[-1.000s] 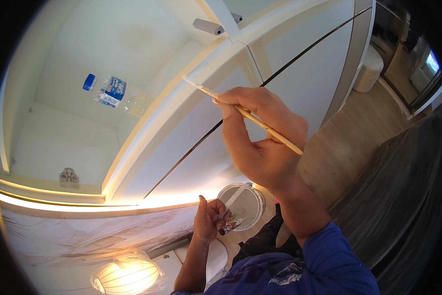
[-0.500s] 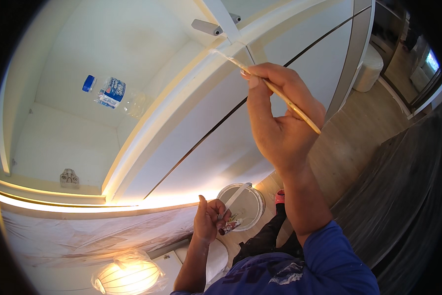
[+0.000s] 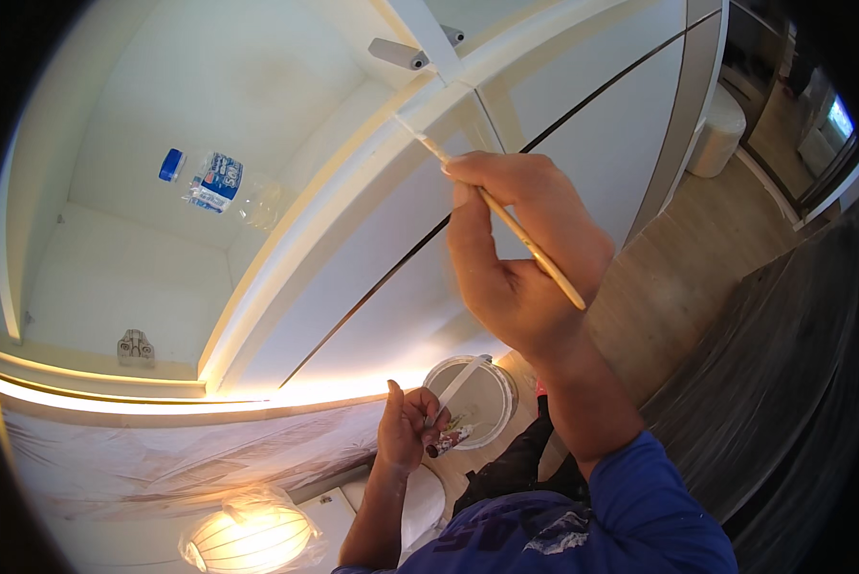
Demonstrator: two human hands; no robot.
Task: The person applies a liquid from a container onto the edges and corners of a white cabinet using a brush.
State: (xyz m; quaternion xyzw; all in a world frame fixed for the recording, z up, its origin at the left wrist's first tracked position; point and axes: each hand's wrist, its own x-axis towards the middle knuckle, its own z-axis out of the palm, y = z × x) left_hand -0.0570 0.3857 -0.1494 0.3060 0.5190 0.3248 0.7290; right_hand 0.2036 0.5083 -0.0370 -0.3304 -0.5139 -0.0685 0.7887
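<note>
My right hand (image 3: 516, 258) is raised and grips a thin wooden-handled paintbrush (image 3: 544, 261). Its white tip (image 3: 406, 127) touches the cream edge of a white cabinet (image 3: 372, 172), just below a metal hinge (image 3: 398, 53). My left hand (image 3: 408, 426) is held low near my body. It holds a small paint-stained tool with a flat white blade (image 3: 455, 387) over a round white paint tub (image 3: 482, 407).
A clear plastic bottle with a blue cap (image 3: 214, 184) lies inside the open cabinet. A lit strip glows along the cabinet's lower edge (image 3: 114, 407). Plastic sheeting (image 3: 162, 459) covers the surface below. A round glowing lamp (image 3: 248, 540) sits at the bottom. Wooden floor (image 3: 688, 268) is on the right.
My right hand has moved up and to the right along the cabinet edge with the paintbrush. The left hand has stayed over the tub.
</note>
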